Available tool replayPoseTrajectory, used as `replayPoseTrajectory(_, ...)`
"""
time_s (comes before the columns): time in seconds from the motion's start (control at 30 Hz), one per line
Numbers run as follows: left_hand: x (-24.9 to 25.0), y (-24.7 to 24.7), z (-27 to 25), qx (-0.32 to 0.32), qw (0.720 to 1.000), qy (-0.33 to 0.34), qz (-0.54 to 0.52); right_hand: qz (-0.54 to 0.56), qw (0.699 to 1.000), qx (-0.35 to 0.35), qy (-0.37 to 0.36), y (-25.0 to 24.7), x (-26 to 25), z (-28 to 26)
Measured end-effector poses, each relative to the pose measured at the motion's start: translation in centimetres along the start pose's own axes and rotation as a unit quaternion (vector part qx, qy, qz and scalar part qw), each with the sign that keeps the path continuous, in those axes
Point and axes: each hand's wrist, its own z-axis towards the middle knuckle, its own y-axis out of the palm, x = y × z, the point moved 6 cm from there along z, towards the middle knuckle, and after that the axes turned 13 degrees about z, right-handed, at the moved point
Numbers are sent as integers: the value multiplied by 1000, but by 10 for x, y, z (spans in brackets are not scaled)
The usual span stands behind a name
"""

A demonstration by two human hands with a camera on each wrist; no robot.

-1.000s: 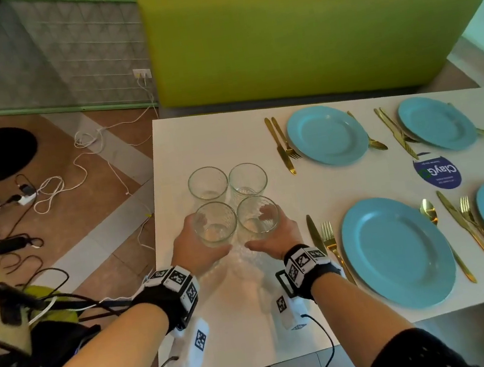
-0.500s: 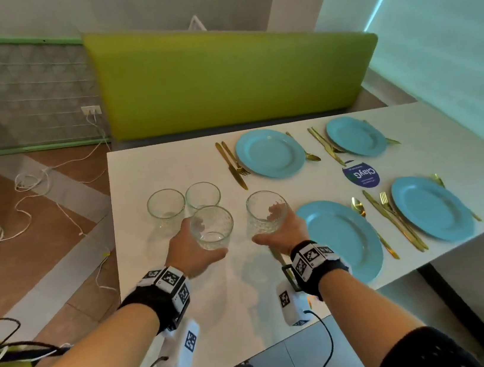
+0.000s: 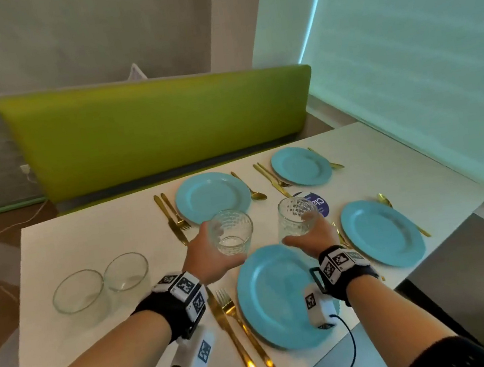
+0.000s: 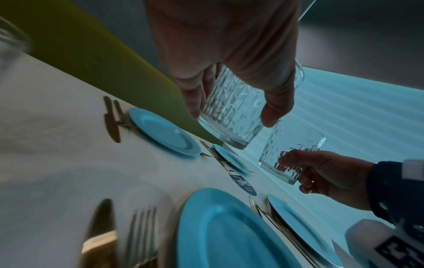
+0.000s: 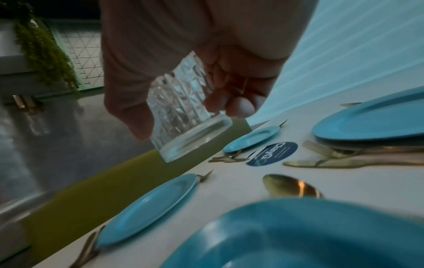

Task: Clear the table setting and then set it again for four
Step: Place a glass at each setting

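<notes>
My left hand (image 3: 206, 258) grips a clear patterned glass (image 3: 231, 233) held in the air above the table, between the far left blue plate (image 3: 212, 196) and the near blue plate (image 3: 277, 298). My right hand (image 3: 312, 237) grips a second patterned glass (image 3: 297, 217), lifted over the table's middle near a round blue sticker (image 3: 318, 203). The left wrist view shows both glasses, the left one (image 4: 231, 110) and the right one (image 4: 291, 152). In the right wrist view fingers wrap the glass (image 5: 183, 119). Two more glasses (image 3: 78, 291) (image 3: 126, 272) stand at the table's left.
Two more blue plates (image 3: 301, 166) (image 3: 381, 232) lie to the right. Gold knives, forks and spoons flank each plate, such as the knife and fork (image 3: 240, 333) near me. A green bench back (image 3: 158, 129) runs behind the white table (image 3: 92, 235). A blind covers the right wall.
Both hands have lifted their glasses off the table and carried them to the right, away from the two glasses left standing. My head has turned right.
</notes>
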Motion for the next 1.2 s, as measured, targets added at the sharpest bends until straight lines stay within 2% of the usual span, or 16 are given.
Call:
replayPoseTrajectory(0.3,71,68,104,-13,1000,-19,16,9,992,75,104,-94,46,150)
replayPoseTrajectory(0.47,94,105,149,-32,998,-33,38,46,978,125,163,-136,74,210)
replayPoseTrajectory(0.77,117,165,201,-62,996,-47,42,35,967,143,206,-149,132,309)
replayPoseTrajectory(0.93,115,187,215,-93,991,-59,74,47,970,126,204,-144,109,307)
replayPoseTrajectory(1.2,118,207,232,-98,989,-62,91,96,962,154,206,-144,117,323)
